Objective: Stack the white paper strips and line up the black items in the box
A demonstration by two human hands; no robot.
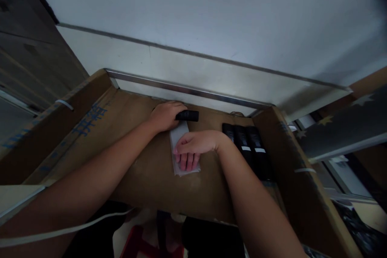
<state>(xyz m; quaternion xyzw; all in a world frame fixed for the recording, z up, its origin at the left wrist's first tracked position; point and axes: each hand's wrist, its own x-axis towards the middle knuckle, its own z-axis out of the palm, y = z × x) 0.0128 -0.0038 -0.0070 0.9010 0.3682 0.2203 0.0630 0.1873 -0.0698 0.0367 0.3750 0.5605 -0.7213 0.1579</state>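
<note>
My left hand (165, 115) is closed around the end of a small black oblong object (188, 115) at the back of a cardboard-lined work surface (133, 137). Just in front of it lies a flat translucent white plastic sleeve or bag (178, 133). My right hand (193, 147) rests on that sleeve with fingers bent down, pressing or pinching it. The black object's end sits at the sleeve's far opening; whether it is inside I cannot tell.
Three black oblong items with white labels (249, 147) lie side by side to the right. Cardboard walls (290, 161) stand at left and right, a metal rail (181, 88) and white panel behind. A white strap (60, 231) crosses the lower left.
</note>
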